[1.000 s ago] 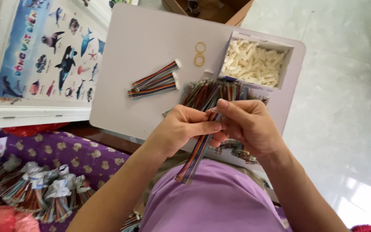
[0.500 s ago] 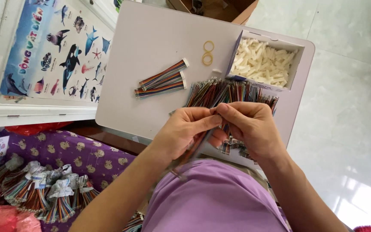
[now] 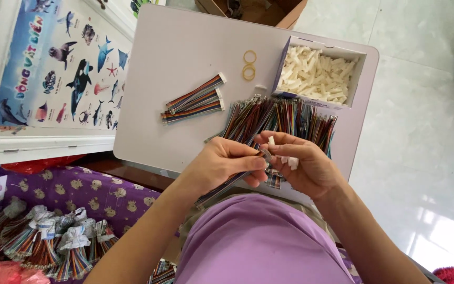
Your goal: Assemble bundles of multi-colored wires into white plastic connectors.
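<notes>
My left hand pinches a strip of multicoloured ribbon wires that trails down toward my lap. My right hand meets it fingertip to fingertip and holds small white plastic connectors against the wire ends. Both hands hover over the near edge of a white table. A spread heap of loose coloured wires lies just beyond my hands. Finished wire strips with white connectors rest to the left.
A cardboard box of white connectors sits at the table's far right, two rubber bands beside it. A sea-animal poster lies on the left. Bundled wires rest on a purple cloth at lower left.
The camera view has shifted slightly. My hands have drawn the wire strip up closer to the heap, and white connectors now show in my right palm.
</notes>
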